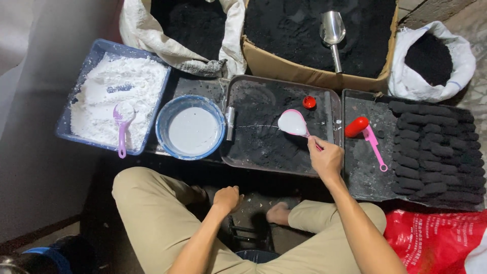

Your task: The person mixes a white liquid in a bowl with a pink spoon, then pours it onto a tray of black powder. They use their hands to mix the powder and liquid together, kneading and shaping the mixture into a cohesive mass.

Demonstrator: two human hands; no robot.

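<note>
Pink plastic spoon (294,123) of smooth white liquid in the right hand (325,158), over black powder tray (231,127); left hand (226,199) loosely curled, empty.

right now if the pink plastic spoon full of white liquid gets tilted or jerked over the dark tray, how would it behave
The pink plastic spoon of white liquid would likely spill at a small tilt, since its shallow bowl looks brim-full. It probably feels front-heavy, as the right hand grips only the thin handle's end. Any drips would land on the black powder in the dark tray beneath it.
</note>
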